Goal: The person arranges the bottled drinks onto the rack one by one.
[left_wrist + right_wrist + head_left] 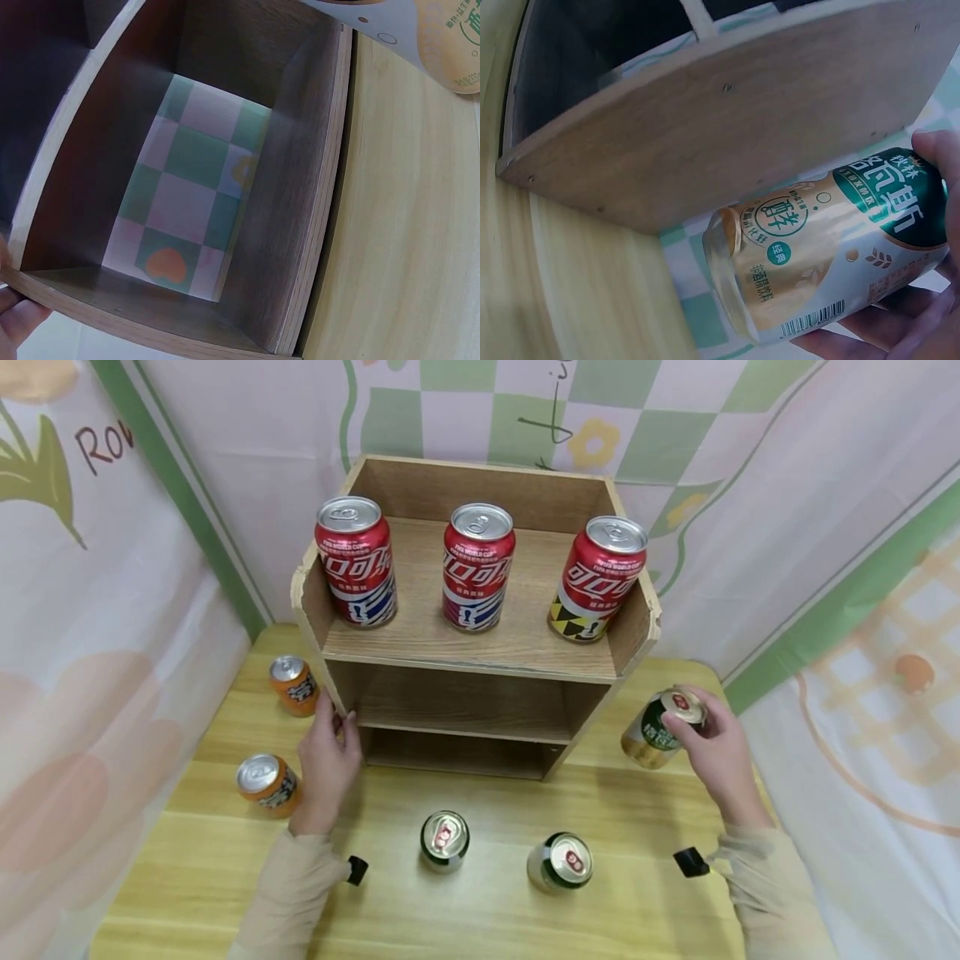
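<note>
Right of frame, the right hand (720, 752) has fingers wrapped round a tilted gold-and-green can (651, 735), near the wooden shelf (480, 700)! Centre left, the left hand (328, 768) pinches the shelf's side edge; three red cans (478, 572) stand upper centre.

The left arm (288, 902) and the right arm (780, 902) reach forward in beige sleeves, and the hands are well apart. The left hand (328, 764) is gripping; its fingers are partly hidden in the head view, and the left thumb (351, 735) stands to the right of them. The left wrist (313, 818) is behind these fingers, nearer to the body. The right hand (718, 752) grips too, with the right thumb (684, 730) to the left of its curled fingers. The right wrist (750, 817) lies behind them, slightly to their right.
</note>
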`<state>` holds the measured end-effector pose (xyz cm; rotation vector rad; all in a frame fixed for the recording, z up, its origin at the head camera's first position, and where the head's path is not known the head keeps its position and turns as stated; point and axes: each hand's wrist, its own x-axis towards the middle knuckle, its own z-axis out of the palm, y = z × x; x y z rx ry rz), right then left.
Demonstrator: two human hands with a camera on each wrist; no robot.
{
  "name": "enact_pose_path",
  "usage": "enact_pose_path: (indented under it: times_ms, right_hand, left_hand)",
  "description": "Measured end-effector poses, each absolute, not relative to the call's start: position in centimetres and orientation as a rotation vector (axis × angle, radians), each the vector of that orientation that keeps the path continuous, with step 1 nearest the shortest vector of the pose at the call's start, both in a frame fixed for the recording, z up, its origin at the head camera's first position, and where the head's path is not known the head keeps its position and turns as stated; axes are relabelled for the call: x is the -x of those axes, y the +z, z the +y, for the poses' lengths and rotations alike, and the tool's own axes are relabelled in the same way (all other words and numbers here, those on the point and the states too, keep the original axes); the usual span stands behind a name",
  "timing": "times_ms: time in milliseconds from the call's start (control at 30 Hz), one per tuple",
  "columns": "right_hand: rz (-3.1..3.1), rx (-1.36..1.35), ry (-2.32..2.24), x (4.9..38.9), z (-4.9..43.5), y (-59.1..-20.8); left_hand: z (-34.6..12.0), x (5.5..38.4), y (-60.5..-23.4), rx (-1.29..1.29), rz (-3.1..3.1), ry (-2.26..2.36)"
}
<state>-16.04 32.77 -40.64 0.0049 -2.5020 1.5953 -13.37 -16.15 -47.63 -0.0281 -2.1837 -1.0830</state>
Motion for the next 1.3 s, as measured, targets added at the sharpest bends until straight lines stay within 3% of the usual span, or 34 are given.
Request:
enact_pose_path:
  times_ms: [900, 1300]
  right_hand:
    - [-2.288, -0.458, 1.885, 10.8, 28.7, -35.8]
    - [-2.242, -0.677, 1.927, 10.2, 25.9, -34.8]
  left_hand:
    - [-16.1, 13.5, -47.6, 0.024, -2.171, -1.104]
    - [-16.1, 13.5, -47.7, 0.017, -2.179, -1.100]
